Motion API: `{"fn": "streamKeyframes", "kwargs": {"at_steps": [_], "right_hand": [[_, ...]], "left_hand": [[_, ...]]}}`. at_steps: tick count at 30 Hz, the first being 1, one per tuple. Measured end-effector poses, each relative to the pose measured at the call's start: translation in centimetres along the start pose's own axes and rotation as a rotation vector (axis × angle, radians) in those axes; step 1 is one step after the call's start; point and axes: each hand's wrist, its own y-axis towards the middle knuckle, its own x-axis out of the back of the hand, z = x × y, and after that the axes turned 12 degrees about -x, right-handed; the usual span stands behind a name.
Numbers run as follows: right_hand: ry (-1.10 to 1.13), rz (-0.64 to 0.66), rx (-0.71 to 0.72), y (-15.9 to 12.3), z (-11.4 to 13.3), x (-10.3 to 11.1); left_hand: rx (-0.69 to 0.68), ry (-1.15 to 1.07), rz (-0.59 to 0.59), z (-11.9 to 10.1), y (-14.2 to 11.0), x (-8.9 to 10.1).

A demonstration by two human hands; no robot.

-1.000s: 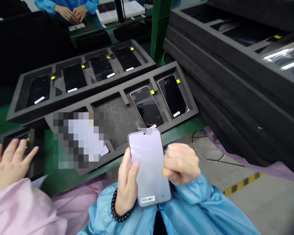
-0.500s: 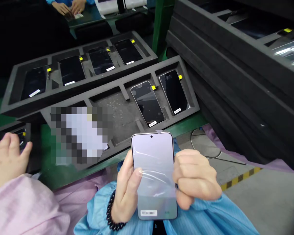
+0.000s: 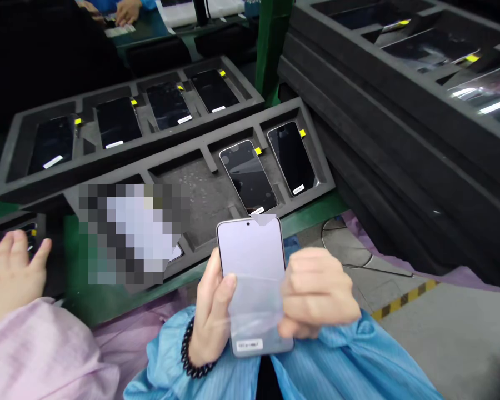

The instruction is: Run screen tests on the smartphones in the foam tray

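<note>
My left hand (image 3: 211, 311) grips a pale phone (image 3: 252, 266) upright by its left edge, thumb on the screen. A white label sits near the phone's bottom. My right hand (image 3: 316, 294) is curled at the phone's right edge, its fingers pinched on a clear protective film (image 3: 254, 311) that lies loosely over the lower screen. Both sleeves are light blue, and a dark bead bracelet (image 3: 191, 355) circles my left wrist. Just beyond the phone lies a grey foam tray (image 3: 200, 189) holding two dark phones (image 3: 248, 176) on its right side.
A second foam tray (image 3: 20, 178) farther back holds several dark phones with yellow tabs. Stacked foam trays (image 3: 400, 128) rise on the right. A co-worker's hand (image 3: 8, 272) in a pink sleeve rests at the left. Another person's hands (image 3: 125, 11) work at the far table. A cable (image 3: 350, 261) lies on the floor.
The phone rose toward the camera and came back down a little. My right hand moved onto its right edge and the clear film now wrinkles over the lower screen. The co-worker's hand drew back left.
</note>
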Motion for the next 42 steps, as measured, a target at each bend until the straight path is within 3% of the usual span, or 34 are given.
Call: {"fn": "streamKeyframes", "kwargs": {"at_steps": [2,4,8,11,14,19,24,32,42], "right_hand": [[0.093,-0.094,0.016,2.3,-0.3,0.5],[0.058,-0.033,-0.127,4.2,-0.8,0.7],[0.192,0.053,-0.317,6.0,-1.8,-0.2],[0.315,0.019,-0.492,5.9,-2.2,-1.3],[0.429,-0.015,-0.626,5.7,-2.3,-1.6],[0.582,0.04,-0.611,5.5,-2.2,-0.8],[0.408,0.052,-0.703,5.7,-1.6,-0.5],[0.329,0.069,-0.745,6.0,-0.7,-0.5],[0.22,0.125,-0.71,6.1,-1.1,-1.1]], "left_hand": [[-0.044,0.077,0.027,0.8,0.7,0.0],[-0.084,0.16,0.088,1.5,1.4,0.0],[-0.07,0.223,0.204,2.3,2.4,0.1],[0.033,0.091,0.25,2.2,2.8,0.0],[0.181,-0.106,0.223,1.7,3.1,-0.2],[0.271,-0.302,0.232,0.5,3.4,-0.5],[0.315,-0.355,0.214,-0.3,3.1,-0.9],[0.257,-0.388,0.22,0.3,2.9,-0.5],[0.317,-0.337,0.129,-0.6,2.6,-0.5]]}}
